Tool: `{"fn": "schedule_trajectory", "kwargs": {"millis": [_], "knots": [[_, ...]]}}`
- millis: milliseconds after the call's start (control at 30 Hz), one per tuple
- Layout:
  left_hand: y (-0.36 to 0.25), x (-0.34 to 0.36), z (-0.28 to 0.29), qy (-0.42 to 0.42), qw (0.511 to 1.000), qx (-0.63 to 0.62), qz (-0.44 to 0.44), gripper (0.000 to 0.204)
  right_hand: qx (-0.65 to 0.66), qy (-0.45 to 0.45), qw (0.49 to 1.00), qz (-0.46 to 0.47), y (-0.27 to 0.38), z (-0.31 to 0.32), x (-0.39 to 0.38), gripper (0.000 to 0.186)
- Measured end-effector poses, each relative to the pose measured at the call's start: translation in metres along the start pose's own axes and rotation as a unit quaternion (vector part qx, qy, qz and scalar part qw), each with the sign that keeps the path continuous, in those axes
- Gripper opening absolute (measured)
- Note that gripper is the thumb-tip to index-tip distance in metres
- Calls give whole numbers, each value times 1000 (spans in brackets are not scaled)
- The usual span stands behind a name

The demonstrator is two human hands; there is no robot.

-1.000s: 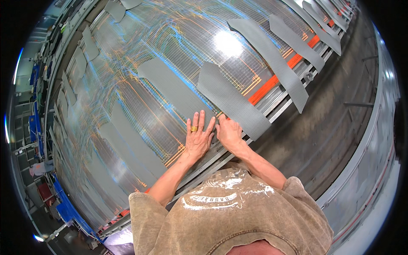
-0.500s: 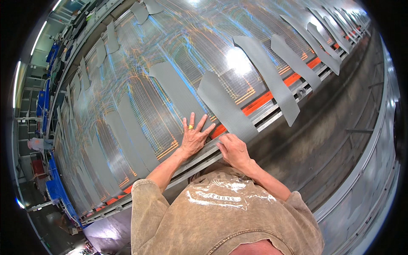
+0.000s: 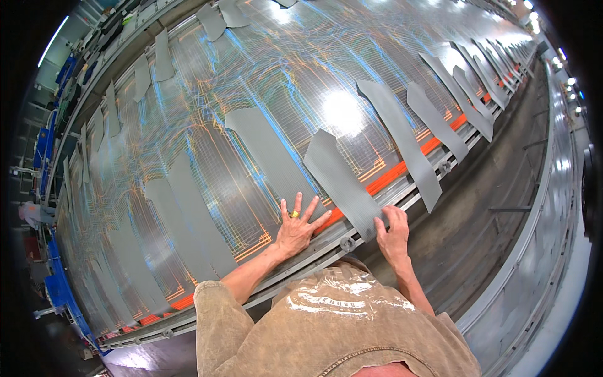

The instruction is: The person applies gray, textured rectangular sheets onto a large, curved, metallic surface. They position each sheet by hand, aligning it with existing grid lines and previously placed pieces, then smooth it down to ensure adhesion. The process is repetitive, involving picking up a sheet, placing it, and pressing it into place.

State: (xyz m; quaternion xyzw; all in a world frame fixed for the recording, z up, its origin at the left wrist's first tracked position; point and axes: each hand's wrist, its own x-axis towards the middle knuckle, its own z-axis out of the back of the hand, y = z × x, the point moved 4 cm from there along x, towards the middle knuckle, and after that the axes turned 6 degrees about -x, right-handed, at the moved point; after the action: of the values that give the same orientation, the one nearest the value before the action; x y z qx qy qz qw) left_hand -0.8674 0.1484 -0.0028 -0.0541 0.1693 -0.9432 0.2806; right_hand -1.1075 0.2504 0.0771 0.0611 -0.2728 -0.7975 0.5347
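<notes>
My left hand (image 3: 297, 234) lies palm down at the near edge of the table (image 3: 308, 113), its fingers spread wide and holding nothing; the fingertips rest around the near end of a wide grey strip (image 3: 270, 154), with the index finger reaching over the orange-red band (image 3: 386, 180) that runs along this edge. My right hand (image 3: 394, 235) is at the near end of the next strip along, the pointed grey strip (image 3: 342, 182), with the thumb by its right-hand corner and the fingers curled above; I cannot tell whether this grip is pinching the material or only touching it. That pointed strip has its long axis across the table, slanting from its angled tip, inward on the surface and to the left, down to the near edge, where its end crosses the metal rail (image 3: 408, 201) and sticks out past it. So from my right grip nearly all its length lies ahead and to the left, and the right hand is much the nearer to its overhanging end. My left hand sits to the left of that end, apart from it, with a round metal fitting (image 3: 347, 244) on the rail between my hands.
</notes>
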Motion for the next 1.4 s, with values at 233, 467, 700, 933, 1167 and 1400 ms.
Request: {"fn": "schedule_trajectory", "kwargs": {"millis": [233,467,700,933,1167,1400], "knots": [[-1,-3,5,-40,995,-89,-18,53,-85,76,993,-22,-13,-4,4,46],[5,-2,-2,-57,998,-22,6,64,-49,150,986,-59,-12,-4,18,47],[10,20,24,38,983,34,179,70,49,213,975,-50,-34,-14,22,46],[160,96,58,-16,905,136,403,75,100,255,950,-150,-48,-9,33,39],[252,95,89,-89,866,117,478,75,234,331,882,-241,-59,-6,48,17],[146,109,98,-253,896,24,363,48,341,442,797,-230,-41,5,62,7]]}}
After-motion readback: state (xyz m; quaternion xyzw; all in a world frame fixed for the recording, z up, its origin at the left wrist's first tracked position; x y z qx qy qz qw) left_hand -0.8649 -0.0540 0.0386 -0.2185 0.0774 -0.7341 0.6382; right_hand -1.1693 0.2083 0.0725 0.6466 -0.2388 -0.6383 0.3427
